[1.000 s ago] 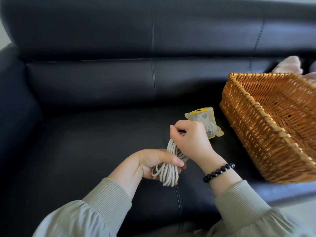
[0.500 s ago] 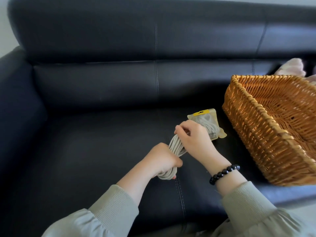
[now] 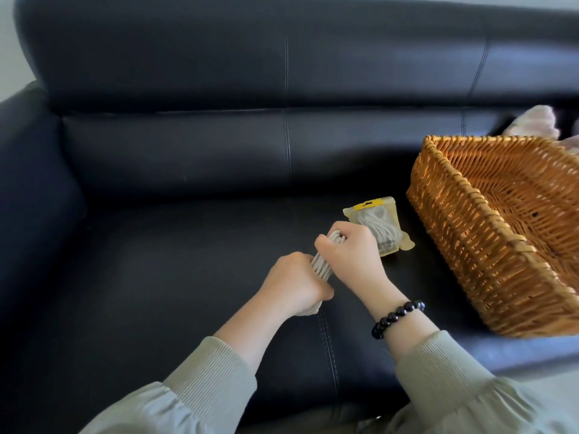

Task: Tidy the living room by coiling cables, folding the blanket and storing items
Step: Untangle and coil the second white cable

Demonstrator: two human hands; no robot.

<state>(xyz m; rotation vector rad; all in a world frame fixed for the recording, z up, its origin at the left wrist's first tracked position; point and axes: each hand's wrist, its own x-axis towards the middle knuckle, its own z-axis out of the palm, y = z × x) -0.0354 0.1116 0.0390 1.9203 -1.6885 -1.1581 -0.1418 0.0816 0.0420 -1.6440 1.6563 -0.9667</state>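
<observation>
Clutching coiled cable (image 3: 320, 262), near end in left grip (image 3: 296, 283), far end in right grip (image 3: 351, 255). Held over sofa (image 3: 188, 277), left of basket (image 3: 454, 245).

sofa (image 3: 188, 277): black | basket (image 3: 463, 255): orange-brown weave | cable (image 3: 321, 263): off-white | pouch (image 3: 385, 225): yellow | bracelet (image 3: 398, 319): black beads | sleeves (image 3: 213, 380): sage

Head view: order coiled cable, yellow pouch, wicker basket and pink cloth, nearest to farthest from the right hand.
1. coiled cable: in the right hand grip.
2. yellow pouch: just beyond, slightly right.
3. wicker basket: further right.
4. pink cloth: behind the basket, far right.
</observation>
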